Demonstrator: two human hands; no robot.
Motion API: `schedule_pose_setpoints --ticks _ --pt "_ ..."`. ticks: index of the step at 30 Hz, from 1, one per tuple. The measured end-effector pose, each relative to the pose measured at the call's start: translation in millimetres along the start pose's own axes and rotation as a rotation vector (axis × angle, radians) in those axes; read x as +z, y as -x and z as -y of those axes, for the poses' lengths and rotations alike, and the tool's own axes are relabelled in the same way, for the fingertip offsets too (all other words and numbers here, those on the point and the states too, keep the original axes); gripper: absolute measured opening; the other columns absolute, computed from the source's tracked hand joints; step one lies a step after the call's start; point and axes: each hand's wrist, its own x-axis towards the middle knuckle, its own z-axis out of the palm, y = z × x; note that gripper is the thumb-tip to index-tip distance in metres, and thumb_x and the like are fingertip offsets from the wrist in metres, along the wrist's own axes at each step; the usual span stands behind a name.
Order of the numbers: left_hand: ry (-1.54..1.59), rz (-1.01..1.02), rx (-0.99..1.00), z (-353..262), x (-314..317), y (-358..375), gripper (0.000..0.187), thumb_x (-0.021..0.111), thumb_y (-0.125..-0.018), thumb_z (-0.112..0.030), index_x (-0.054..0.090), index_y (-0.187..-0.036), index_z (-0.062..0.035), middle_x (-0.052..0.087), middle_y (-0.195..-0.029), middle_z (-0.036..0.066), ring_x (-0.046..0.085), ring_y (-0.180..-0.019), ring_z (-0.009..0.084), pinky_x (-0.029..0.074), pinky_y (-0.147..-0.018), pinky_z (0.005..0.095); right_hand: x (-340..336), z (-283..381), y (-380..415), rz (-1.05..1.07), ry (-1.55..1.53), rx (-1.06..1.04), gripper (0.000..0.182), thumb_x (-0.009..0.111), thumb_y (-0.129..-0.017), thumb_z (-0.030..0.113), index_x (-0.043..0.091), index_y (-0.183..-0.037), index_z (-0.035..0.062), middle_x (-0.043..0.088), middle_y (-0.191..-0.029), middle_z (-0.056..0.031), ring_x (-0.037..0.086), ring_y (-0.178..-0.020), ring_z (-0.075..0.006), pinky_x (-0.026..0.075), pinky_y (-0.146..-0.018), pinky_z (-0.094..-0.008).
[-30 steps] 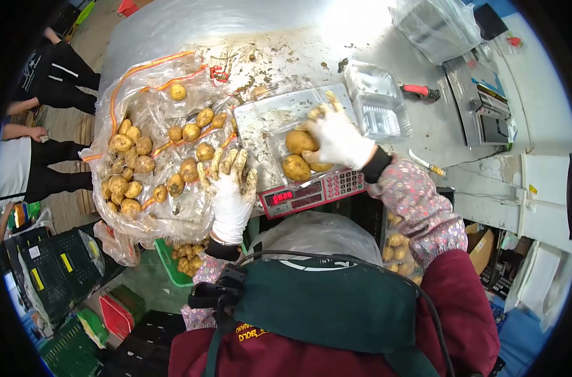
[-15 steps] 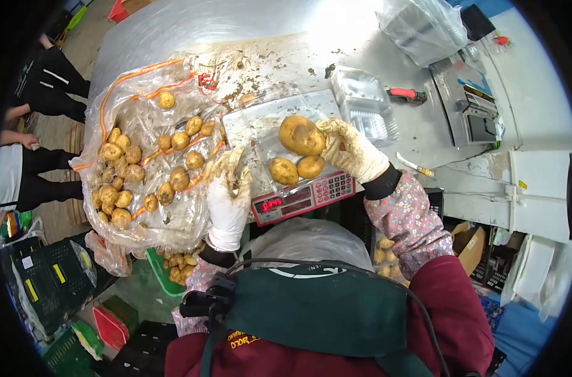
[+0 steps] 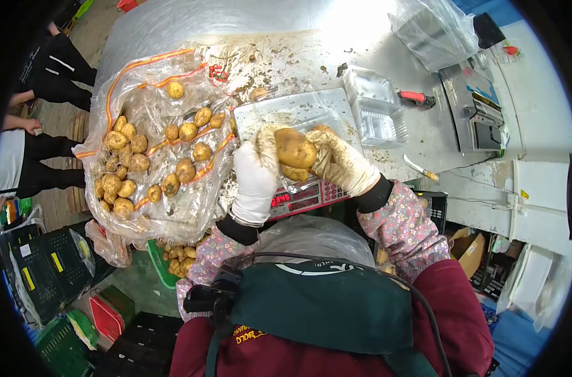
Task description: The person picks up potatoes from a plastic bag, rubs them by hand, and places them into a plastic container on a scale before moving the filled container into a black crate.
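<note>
Over the red-fronted weighing scale [image 3: 329, 191], a large potato [image 3: 295, 149] sits between my two gloved hands. My left hand [image 3: 258, 169], in a soiled white glove, is closed against its left side. My right hand [image 3: 346, 164], gloved and dirtier, grips from the right, fingers curled at the potato's edge. Part of a smaller potato [image 3: 294, 174] shows just below the large one, and a bit of another potato [image 3: 322, 128] shows above my right fingers. Clear plastic lies under them on the scale. The scale's red digits are partly covered by my left hand.
Loose potatoes [image 3: 135, 163] lie on a clear plastic bag [image 3: 166, 110] at the left. Clear plastic trays [image 3: 379, 125], a red-handled tool [image 3: 417, 98] and a knife [image 3: 420, 168] lie at the right. Two people [image 3: 44, 147] stand beyond the table's left side.
My left hand has moved right, from beside the scale onto the potatoes. My right hand has come slightly lower with the large potato, which now hides most of the smaller ones.
</note>
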Motion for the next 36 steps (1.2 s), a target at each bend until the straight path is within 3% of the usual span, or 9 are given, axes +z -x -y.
schedule_pose_setpoints --ticks 7,9,15,19,21,23,27,30,36 --pt "-0.065 0.141 -0.049 -23 -2 9 0.033 0.055 -0.1 -0.028 0.068 -0.101 0.0023 0.071 -0.086 0.017 0.07 -0.078 0.024 0.053 -0.072 0.0331 -7 -6 -1 -0.071 -0.001 -0.026 0.027 0.052 -0.1 0.021 0.062 -0.115 0.0006 0.069 -0.108 -0.0122 0.068 -0.097 -0.0213 0.057 -0.084 -0.034" --pt "-0.094 -0.016 0.19 -13 5 12 0.035 0.06 -0.097 -0.031 0.067 -0.104 0.0023 0.07 -0.08 0.015 0.069 -0.073 0.0253 0.053 -0.069 0.0337 -7 -7 -2 -0.035 -0.013 -0.042 0.027 0.052 -0.1 0.02 0.062 -0.115 0.0006 0.069 -0.109 -0.0123 0.068 -0.097 -0.0213 0.057 -0.085 -0.0344" --pt "-0.028 -0.067 0.176 -4 -9 4 0.025 0.054 -0.101 -0.018 0.061 -0.115 0.0002 0.069 -0.074 0.009 0.066 -0.066 0.0201 0.053 -0.065 0.0332 12 -3 0 -0.097 -0.03 -0.027 0.028 0.052 -0.1 0.02 0.062 -0.116 -0.0009 0.069 -0.108 -0.0112 0.068 -0.097 -0.0213 0.056 -0.084 -0.0354" --pt "0.0 -0.199 0.014 -1 -50 -6 0.028 0.053 -0.099 -0.007 0.059 -0.125 0.0004 0.07 -0.1 0.009 0.066 -0.087 0.015 0.052 -0.076 0.0298 8 28 3 -0.215 0.727 -0.189 0.034 0.064 -0.093 0.023 0.065 -0.117 -0.0013 0.069 -0.105 -0.0095 0.067 -0.089 -0.0192 0.053 -0.083 -0.0305" --pt "-0.218 -0.295 0.292 36 -78 -8 0.036 0.06 -0.094 -0.004 0.058 -0.13 -0.0004 0.064 -0.126 0.012 0.062 -0.11 0.0164 0.048 -0.091 0.0283 15 33 7 -0.268 0.817 -0.197 0.034 0.068 -0.09 0.022 0.067 -0.116 0.0002 0.07 -0.103 -0.009 0.066 -0.087 -0.0187 0.052 -0.082 -0.0295" --pt "-0.513 -0.222 0.131 47 -120 7 0.035 0.062 -0.093 -0.005 0.059 -0.127 0.002 0.064 -0.125 0.015 0.06 -0.115 0.0218 0.047 -0.097 0.0325 -3 29 4 -0.259 1.731 -0.48 0.034 0.072 -0.085 0.022 0.069 -0.114 0.0037 0.07 -0.099 -0.0088 0.066 -0.089 -0.0207 0.052 -0.082 -0.0311" --pt "-0.453 -0.252 0.103 78 -175 37 0.036 0.062 -0.094 -0.009 0.057 -0.127 0.0019 0.061 -0.127 0.02 0.059 -0.114 0.0278 0.045 -0.1 0.0368 -8 35 10 -0.381 1.622 -0.845 0.031 0.072 -0.083 0.02 0.071 -0.111 0.0067 0.07 -0.101 -0.0103 0.065 -0.097 -0.027 0.05 -0.088 -0.0341" --pt "-0.841 -0.459 0.062 76 -194 60 0.043 0.063 -0.093 -0.009 0.053 -0.133 0.0015 0.056 -0.133 0.02 0.055 -0.12 0.0305 0.041 -0.104 0.0386 -31 45 26 -0.581 1.387 -0.726 0.022 0.069 -0.087 0.016 0.072 -0.107 0.0051 0.071 -0.109 -0.011 0.066 -0.102 -0.0219 0.048 -0.092 -0.0321" --pt "-0.669 -0.596 0.045 77 -208 82 0.052 0.061 -0.09 -0.002 0.046 -0.14 0.0011 0.051 -0.141 0.019 0.049 -0.129 0.0302 0.034 -0.11 0.0388 -80 45 62 -0.678 1.139 -0.592 0.023 0.064 -0.093 0.007 0.067 -0.113 -0.004 0.07 -0.111 -0.0087 0.061 -0.104 -0.0115 0.047 -0.092 -0.026"
